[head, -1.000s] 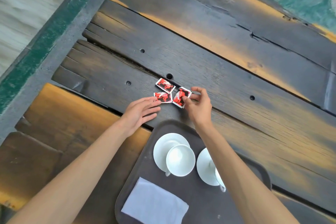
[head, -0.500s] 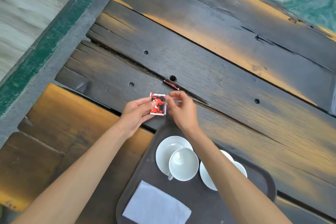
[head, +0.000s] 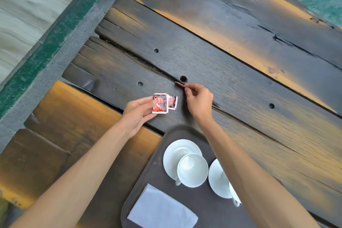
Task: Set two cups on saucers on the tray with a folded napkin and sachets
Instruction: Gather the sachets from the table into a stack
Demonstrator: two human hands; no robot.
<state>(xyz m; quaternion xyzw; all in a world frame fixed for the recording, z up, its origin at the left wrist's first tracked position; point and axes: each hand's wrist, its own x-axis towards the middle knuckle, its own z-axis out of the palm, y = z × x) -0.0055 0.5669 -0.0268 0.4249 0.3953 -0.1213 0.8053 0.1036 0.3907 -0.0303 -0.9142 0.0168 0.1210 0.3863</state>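
Two white cups (head: 192,170) on saucers (head: 174,155) and folded napkin (head: 162,209) on dark tray (head: 148,172); red sachets (head: 160,103) off-tray.

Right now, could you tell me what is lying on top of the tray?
On the tray sit two saucers, each with a white cup, plus a folded napkin. The right forearm covers most of the second cup. No sachets there.

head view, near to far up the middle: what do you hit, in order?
folded napkin → cup on saucer → tray rim → sachets in the left hand → sachet stuck in the plank gap at the right hand's fingertips → hole in the plank
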